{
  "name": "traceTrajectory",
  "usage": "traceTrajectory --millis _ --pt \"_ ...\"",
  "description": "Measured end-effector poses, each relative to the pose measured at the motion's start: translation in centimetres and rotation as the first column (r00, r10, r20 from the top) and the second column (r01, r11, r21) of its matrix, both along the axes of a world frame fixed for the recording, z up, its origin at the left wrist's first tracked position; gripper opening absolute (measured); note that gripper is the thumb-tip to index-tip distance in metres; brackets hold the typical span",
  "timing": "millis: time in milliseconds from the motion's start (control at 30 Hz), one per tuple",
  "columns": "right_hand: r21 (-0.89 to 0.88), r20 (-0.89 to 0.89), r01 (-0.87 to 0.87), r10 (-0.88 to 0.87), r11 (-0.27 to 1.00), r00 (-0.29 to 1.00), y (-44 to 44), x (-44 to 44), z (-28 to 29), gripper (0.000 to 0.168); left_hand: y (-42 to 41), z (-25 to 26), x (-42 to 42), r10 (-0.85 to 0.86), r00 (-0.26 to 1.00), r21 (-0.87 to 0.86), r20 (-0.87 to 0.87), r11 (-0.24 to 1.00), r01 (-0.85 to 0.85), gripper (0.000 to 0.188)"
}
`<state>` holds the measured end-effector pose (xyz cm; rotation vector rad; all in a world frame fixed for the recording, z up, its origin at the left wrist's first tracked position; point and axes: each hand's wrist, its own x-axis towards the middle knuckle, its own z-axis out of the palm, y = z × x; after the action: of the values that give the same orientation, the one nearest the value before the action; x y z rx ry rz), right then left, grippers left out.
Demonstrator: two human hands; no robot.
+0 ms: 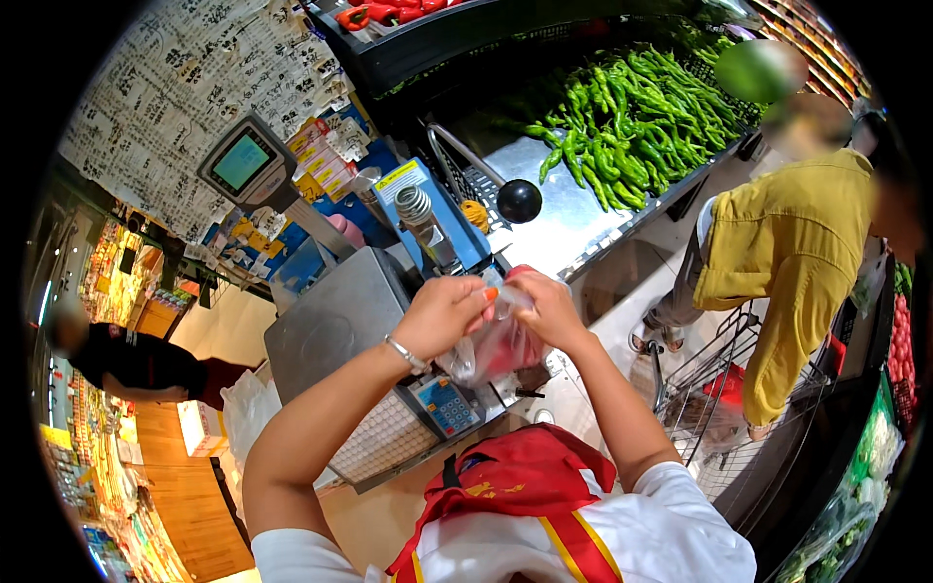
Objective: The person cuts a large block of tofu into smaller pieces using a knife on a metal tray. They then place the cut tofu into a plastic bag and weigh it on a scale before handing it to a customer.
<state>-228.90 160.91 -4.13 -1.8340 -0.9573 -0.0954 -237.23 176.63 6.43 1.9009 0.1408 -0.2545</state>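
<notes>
My left hand [450,312] and my right hand [545,306] pinch the gathered top of a clear plastic bag [503,350] between them. Something reddish shows through the bag; its exact kind is blurred. Just left of the bag is the steel pan [339,321] of a weighing scale, with a keypad [446,405] at its near side and a lit display [244,162] on a post. Beyond my hands stands a blue bag-sealing device [430,211] with a lever ending in a black ball knob [519,201].
Green chili peppers [627,124] lie heaped on a display counter, below a bin of red peppers [386,12]. At right, a person in a yellow jacket [787,233] stands by a wire shopping cart [700,430]. Another person [146,361] is at far left. Handwritten sheets [182,95] cover a board.
</notes>
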Motion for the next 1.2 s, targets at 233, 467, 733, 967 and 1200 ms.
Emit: traceTrajectory --millis 233,467,733,967,1200 --pt "0.095 -0.164 0.219 -0.202 0.971 0.966 6.3 -0.5 -2.8 0.026 4.2 -1.3 0.1 0.173 0.982 -0.199 0.075 0.967 -0.156 0.025" --pt "0.582 -0.466 0.300 0.008 0.756 0.885 0.5 2.6 9.2 0.038 6.2 -3.9 -3.2 0.227 0.974 -0.433 -0.012 0.877 -0.210 0.022" --pt "-0.212 0.144 0.572 -0.554 0.792 0.820 1.0 -2.7 10.8 0.049 7.0 -3.6 -2.2 0.116 0.993 -0.435 0.011 0.895 -0.100 0.026" --pt "0.059 0.152 0.591 -0.592 0.804 0.791 -6.4 -8.8 -8.7 0.030 6.4 -3.0 0.0 -0.046 0.998 -0.396 0.051 0.916 0.063 0.024" --pt "0.106 0.317 0.431 -0.441 0.896 0.840 -2.3 -4.2 6.3 0.030 2.5 -1.7 1.7 -0.084 0.973 0.099 0.215 0.993 0.064 0.027"
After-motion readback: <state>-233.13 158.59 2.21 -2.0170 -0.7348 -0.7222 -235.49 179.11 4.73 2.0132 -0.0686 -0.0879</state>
